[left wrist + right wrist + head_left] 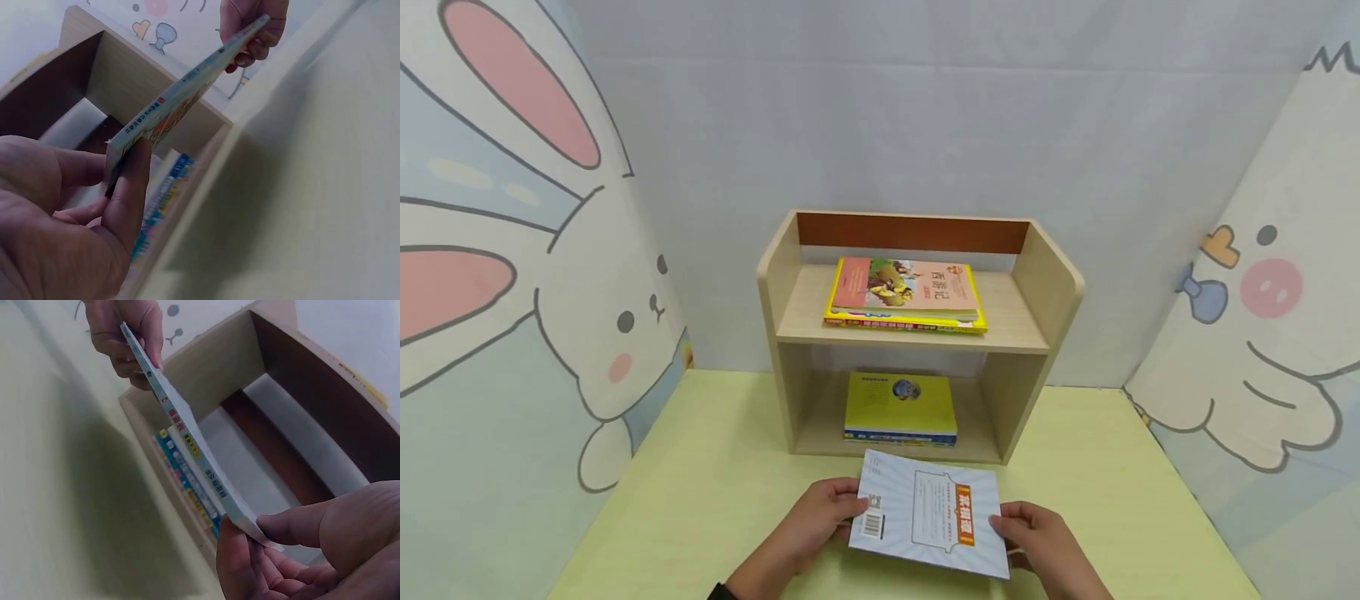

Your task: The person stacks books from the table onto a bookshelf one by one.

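Observation:
A thin pale-blue book [928, 512] with an orange title block and a barcode is held level above the table, in front of the shelf. My left hand [820, 521] pinches its left edge, thumb on top and fingers beneath. At the opposite edge my right hand [1037, 542] grips it the same way. The left wrist view shows the book [181, 94] edge-on between the left hand [69, 206] and the right hand [256, 31]. Its printed spine faces the camera in the right wrist view, where the right thumb presses the near corner of the book [181, 425].
Behind the book stands a two-tier wooden shelf [1030, 367]. Books [917, 292] with yellow and pink covers lie flat on its upper level. A stack topped by a yellow book [898, 404] lies on the lower level. The pale-yellow table [700, 475] runs to cartoon-printed walls.

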`<state>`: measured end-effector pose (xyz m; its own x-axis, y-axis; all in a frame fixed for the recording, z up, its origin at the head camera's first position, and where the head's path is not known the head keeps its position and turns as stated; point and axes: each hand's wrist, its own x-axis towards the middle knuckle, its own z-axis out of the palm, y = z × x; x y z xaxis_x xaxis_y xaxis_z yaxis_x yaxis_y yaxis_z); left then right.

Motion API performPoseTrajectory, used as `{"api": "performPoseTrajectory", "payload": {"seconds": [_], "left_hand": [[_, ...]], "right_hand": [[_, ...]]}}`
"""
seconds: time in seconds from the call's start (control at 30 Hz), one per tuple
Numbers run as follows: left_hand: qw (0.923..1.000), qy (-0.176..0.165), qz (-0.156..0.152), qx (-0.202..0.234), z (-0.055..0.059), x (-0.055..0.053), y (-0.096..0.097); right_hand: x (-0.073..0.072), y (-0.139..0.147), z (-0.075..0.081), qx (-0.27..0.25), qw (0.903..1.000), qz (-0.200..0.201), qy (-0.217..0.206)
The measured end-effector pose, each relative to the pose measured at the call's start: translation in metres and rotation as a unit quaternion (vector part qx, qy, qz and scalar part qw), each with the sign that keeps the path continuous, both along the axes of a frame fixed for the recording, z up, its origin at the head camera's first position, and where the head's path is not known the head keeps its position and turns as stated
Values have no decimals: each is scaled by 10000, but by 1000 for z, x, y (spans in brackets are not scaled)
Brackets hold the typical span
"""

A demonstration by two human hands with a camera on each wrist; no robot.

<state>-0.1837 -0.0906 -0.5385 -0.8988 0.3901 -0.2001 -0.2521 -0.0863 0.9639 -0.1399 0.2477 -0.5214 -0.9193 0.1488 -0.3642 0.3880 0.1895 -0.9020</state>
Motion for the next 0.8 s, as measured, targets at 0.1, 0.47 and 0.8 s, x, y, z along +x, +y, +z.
{"api": "performPoseTrajectory", "payload": {"seconds": [0.1,0.47,0.8], "left_hand": [[9997,152,177,-63,23,0,-7],[9906,1046,787,-389,140,-2,-34],[9103,3046,1991,-1972,204,-19,-32]], "right_hand": [[0,0,24,-258,9994,83,207],[-5,-5,141,-498,9884,437,1364],[-40,-18,201,60,9652,229,2605]]}}
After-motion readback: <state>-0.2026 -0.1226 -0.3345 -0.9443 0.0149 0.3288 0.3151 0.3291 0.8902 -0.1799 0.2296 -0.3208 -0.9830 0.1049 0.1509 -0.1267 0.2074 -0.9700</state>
